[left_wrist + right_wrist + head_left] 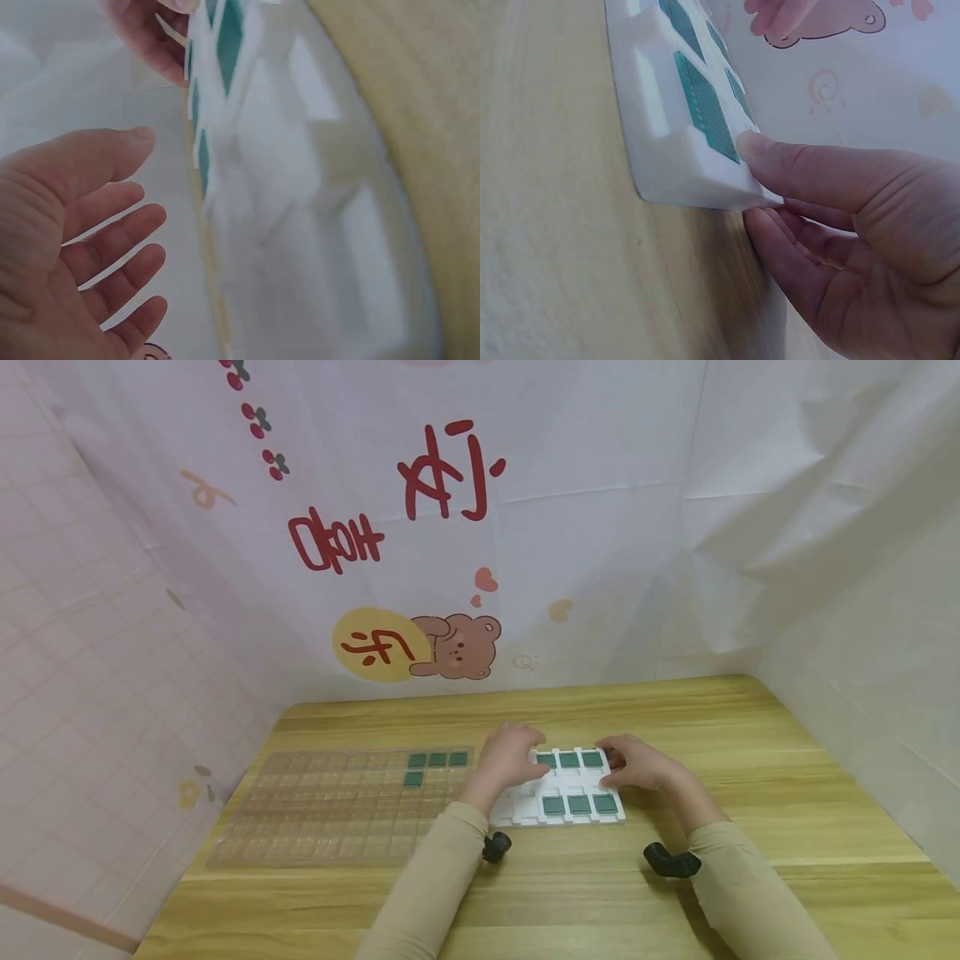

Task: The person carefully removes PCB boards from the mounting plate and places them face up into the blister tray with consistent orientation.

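Smooth white plastic tray (572, 779), finely textured green squares (578, 804), glossy clear plastic tray (300, 810), wood-grained tabletop (562, 893), creased cloth-like backdrop (600, 543)

On the table (577, 893) before me, the larger tray (315, 810) lies left, the smaller tray (573, 782) right, a sheet (600, 568) behind both. Four pieces (437, 760) sit in the larger tray's right part, three at the back, one in front. Six show in the smaller tray, three behind three, between my left hand (510, 756) and my right hand (636, 762) at its right end.
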A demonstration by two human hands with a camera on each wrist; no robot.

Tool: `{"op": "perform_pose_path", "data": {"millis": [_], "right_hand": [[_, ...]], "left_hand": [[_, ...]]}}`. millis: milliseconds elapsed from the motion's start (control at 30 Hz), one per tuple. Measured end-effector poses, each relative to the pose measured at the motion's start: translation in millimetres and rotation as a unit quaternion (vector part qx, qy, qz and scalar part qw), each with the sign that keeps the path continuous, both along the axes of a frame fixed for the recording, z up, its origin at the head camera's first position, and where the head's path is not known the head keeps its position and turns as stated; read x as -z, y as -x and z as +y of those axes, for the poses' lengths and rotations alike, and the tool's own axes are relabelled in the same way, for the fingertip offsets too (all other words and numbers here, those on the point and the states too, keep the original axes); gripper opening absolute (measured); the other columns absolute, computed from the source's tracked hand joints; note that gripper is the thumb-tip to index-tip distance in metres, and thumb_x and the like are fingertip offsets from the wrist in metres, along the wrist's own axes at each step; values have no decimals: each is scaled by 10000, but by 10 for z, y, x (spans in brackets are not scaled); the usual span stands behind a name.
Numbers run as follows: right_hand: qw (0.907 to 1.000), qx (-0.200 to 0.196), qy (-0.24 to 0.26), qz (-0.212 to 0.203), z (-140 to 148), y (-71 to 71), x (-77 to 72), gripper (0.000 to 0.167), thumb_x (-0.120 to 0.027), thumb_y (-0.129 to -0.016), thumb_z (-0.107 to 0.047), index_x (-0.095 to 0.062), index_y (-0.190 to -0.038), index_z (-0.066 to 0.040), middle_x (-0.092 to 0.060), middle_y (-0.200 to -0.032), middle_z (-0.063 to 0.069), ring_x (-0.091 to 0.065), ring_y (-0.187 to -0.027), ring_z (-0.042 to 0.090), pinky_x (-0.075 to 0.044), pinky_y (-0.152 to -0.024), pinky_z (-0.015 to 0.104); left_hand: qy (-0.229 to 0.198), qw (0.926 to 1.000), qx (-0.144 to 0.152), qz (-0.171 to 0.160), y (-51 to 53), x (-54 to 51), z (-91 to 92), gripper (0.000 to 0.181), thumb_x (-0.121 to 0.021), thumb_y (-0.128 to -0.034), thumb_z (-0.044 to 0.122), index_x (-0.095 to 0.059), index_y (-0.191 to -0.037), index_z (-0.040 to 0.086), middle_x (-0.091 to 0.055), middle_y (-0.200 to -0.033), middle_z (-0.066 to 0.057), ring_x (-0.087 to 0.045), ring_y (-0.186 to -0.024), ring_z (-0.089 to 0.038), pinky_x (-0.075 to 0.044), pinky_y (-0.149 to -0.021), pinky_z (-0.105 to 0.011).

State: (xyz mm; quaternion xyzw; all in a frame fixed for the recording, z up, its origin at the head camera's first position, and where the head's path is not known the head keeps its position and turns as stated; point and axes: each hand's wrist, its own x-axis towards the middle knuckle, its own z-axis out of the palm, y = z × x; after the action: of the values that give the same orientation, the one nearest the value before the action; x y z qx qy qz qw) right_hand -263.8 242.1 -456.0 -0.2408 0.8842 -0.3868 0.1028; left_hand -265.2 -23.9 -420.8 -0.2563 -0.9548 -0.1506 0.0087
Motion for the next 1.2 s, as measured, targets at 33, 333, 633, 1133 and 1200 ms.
{"op": "perform_pose_path", "data": {"millis": [33,333,633,1133,1200], "right_hand": [[10000,-34,-2,34,4,2,1,716,-824,-809,-174,-447,-1288,202,-550,-1158,306,-610,-1017,367,-534,-849,425],[9992,290,-135,-229,-40,1,9,705,-812,-802,-71,-430,-1337,182,-531,-1231,305,-582,-1093,407,-503,-915,476],[9991,305,-233,-182,-46,-16,4,697,-810,-803,-78,-438,-1334,177,-518,-1233,309,-580,-1082,400,-497,-914,488],[9983,432,-251,-290,-50,-3,34,716,-819,-798,-89,-438,-1353,156,-509,-1260,302,-574,-1101,393,-490,-932,490],[9984,425,-236,-300,-53,-4,31,719,-817,-798,-86,-433,-1354,161,-514,-1257,303,-574,-1102,396,-490,-932,492]], "left_hand": [[17,10000,-23,-23,1,18,8,460,-773,-847,341,-679,-1257,156,-658,-1252,-3,-554,-1198,-239,-400,-1029,-453],[134,9997,-186,-90,8,100,88,434,-782,-832,299,-693,-1235,162,-659,-1236,-3,-549,-1162,-241,-417,-992,-443],[446,9989,-151,45,50,143,163,361,-769,-838,255,-725,-1189,182,-673,-1190,8,-559,-1127,-234,-440,-939,-419],[492,9982,-337,100,94,206,231,250,-776,-815,181,-764,-1065,175,-690,-1045,25,-556,-1001,-202,-441,-860,-366],[505,9981,-328,157,106,218,233,230,-773,-812,170,-770,-1042,180,-695,-1020,33,-560,-987,-199,-443,-838,-358]]}}
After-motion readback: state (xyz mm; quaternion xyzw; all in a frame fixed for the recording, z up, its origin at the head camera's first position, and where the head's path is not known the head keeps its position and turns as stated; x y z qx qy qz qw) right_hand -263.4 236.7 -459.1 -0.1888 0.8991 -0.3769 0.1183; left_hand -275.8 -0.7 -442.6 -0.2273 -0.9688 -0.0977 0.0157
